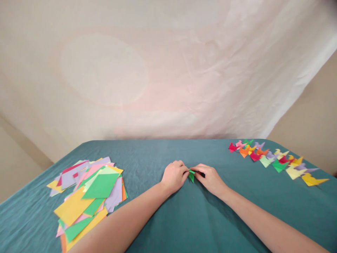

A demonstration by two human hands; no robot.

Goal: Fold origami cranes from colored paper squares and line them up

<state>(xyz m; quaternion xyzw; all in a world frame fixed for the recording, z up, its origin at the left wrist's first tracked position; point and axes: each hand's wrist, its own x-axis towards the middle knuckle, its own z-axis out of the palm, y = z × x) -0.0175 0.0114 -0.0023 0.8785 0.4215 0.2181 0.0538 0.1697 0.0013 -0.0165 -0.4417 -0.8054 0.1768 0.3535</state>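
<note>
A small piece of folded green paper (192, 176) is held between my two hands, just above or on the teal cloth. My left hand (176, 176) pinches its left side, with the fingers curled together. From the other side, the thumb and fingertips of my right hand (209, 178) grip its upper right part. A pointed lower tip of the paper shows below the fingers; the fingertips cover much of the rest, so its full shape is hidden.
Loose coloured paper sheets (102, 185) lie in an untidy pile at the left, partly behind my left forearm. Several folded paper birds (279, 166) stand in slanting rows at the right. A teal cloth (168, 147) covers the table, and a pale sheet (168, 70) hangs behind it.
</note>
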